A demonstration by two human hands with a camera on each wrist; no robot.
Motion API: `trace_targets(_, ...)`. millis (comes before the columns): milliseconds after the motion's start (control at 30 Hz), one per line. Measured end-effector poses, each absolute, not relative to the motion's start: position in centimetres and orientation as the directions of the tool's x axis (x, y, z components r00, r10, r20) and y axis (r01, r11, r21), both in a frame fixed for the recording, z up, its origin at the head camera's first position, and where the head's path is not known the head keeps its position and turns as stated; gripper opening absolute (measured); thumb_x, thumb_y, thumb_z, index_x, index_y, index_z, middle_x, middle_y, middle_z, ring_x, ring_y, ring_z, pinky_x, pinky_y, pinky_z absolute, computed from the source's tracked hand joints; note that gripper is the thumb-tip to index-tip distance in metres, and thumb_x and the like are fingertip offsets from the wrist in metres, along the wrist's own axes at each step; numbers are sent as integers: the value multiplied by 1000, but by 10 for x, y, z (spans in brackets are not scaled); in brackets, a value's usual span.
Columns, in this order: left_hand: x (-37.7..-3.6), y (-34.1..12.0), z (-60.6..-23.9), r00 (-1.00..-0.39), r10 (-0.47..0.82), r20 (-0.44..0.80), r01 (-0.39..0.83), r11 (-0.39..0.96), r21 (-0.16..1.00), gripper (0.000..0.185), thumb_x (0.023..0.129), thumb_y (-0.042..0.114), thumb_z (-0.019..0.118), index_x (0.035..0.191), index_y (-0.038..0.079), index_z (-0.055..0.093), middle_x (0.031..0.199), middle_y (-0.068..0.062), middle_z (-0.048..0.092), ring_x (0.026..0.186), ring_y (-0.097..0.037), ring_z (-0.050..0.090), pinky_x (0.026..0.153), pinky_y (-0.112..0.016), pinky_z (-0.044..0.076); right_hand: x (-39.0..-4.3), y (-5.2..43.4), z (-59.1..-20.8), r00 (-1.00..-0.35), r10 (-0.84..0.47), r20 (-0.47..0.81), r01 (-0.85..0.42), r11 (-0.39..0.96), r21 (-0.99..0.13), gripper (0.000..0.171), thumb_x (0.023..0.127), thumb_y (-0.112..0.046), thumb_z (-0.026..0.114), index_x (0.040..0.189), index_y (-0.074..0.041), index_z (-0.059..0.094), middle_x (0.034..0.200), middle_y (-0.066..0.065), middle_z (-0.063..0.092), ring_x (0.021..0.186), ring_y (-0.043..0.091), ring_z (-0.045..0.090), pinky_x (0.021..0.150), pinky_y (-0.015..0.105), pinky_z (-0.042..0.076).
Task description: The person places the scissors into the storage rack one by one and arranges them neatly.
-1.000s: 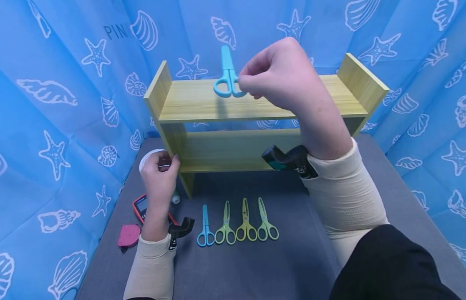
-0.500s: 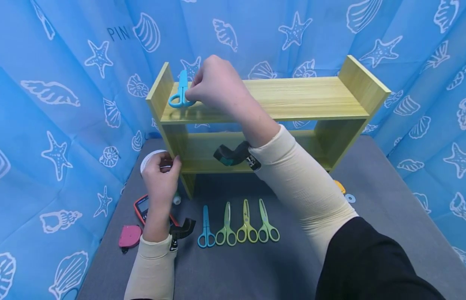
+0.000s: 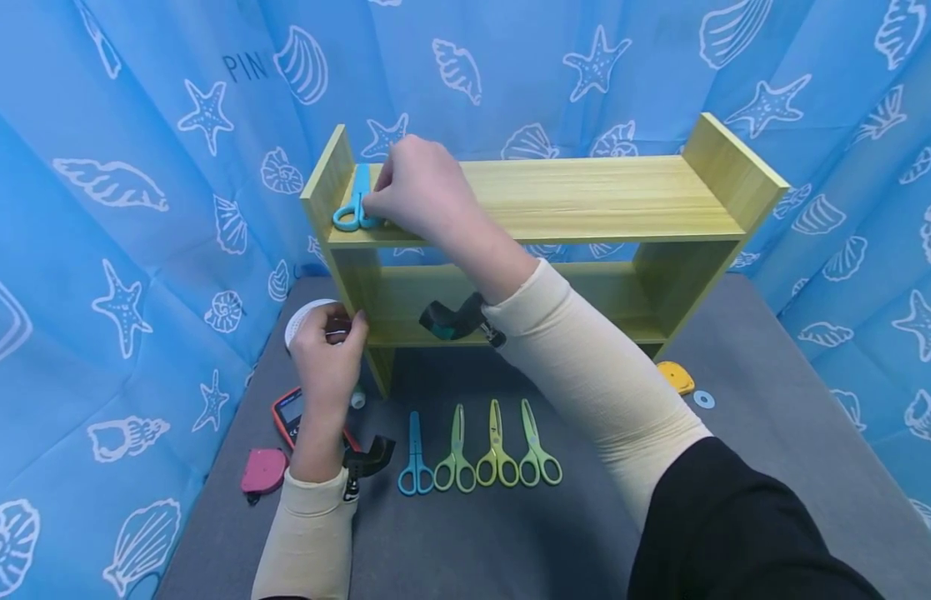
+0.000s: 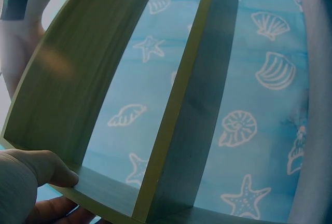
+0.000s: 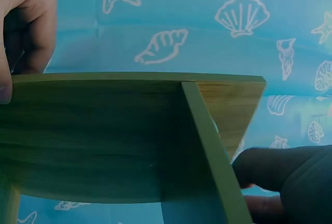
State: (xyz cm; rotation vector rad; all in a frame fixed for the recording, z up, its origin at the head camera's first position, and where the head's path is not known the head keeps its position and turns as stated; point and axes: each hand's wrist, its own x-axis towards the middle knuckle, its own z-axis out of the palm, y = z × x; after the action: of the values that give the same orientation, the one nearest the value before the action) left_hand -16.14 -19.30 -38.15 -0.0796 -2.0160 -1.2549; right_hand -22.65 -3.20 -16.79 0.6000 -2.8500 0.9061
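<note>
A yellow-green wooden shelf (image 3: 585,200) stands on the grey table. My right hand (image 3: 416,196) is at the left end of its top board and pinches the handles of a blue pair of scissors (image 3: 354,204) lying there beside the left side panel. My left hand (image 3: 328,346) grips the front edge of the shelf's left upright near the lower board; its thumb (image 4: 49,167) shows in the left wrist view. The right wrist view shows the shelf's underside (image 5: 104,136) and curled fingers (image 5: 28,32) above it.
Below the shelf lie one blue scissors (image 3: 416,454) and three green scissors (image 3: 497,450) in a row. A roll of white tape (image 3: 303,318), a red meter (image 3: 288,412) and a pink tape measure (image 3: 261,471) sit at the left. A yellow piece (image 3: 675,377) and a ring (image 3: 703,400) lie right.
My right hand carried the blue scissors from the middle of the top board to its left end and lowered them flat there. The left hand stayed on the upright.
</note>
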Motion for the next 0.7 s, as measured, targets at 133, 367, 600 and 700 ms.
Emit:
trace_targets(133, -161, -193, -381, -723, -313, 616, 416, 515, 750, 22, 95, 13, 72, 107, -5, 69, 101, -17, 69, 85, -24, 69, 76, -18, 55, -217, -18, -168, -913, -331, 238, -405, 674, -618, 21, 95, -21, 63, 86, -15, 81, 75, -5, 70, 62, 12, 55, 59, 25, 41)
trace_targets(367, -163, -193, -382, -704, -310, 639, 445, 509, 737, 19, 94, 9, 72, 105, -6, 69, 100, -17, 69, 82, -24, 68, 74, -15, 53, -193, 13, -167, -891, -297, 342, -453, 588, -670, 22, 98, -26, 64, 107, -15, 80, 94, -9, 73, 82, 8, 61, 72, 25, 49)
trace_targets(600, -165, -193, -385, -696, -314, 645, 456, 500, 736, 18, 94, 7, 72, 104, -7, 69, 98, -18, 69, 81, -25, 68, 74, -14, 53, -167, 41, -172, -882, -243, 405, -468, 559, -684, 20, 98, -27, 67, 108, -15, 79, 91, -7, 71, 80, 11, 59, 70, 29, 47)
trace_targets(700, -164, -192, -384, -697, -314, 644, 449, 509, 734, 19, 94, 9, 72, 105, -7, 69, 99, -18, 69, 81, -25, 68, 74, -14, 53, -156, 54, -179, -867, -223, 445, -490, 535, -688, 19, 97, -25, 68, 106, -13, 79, 91, -3, 72, 79, 13, 59, 70, 31, 48)
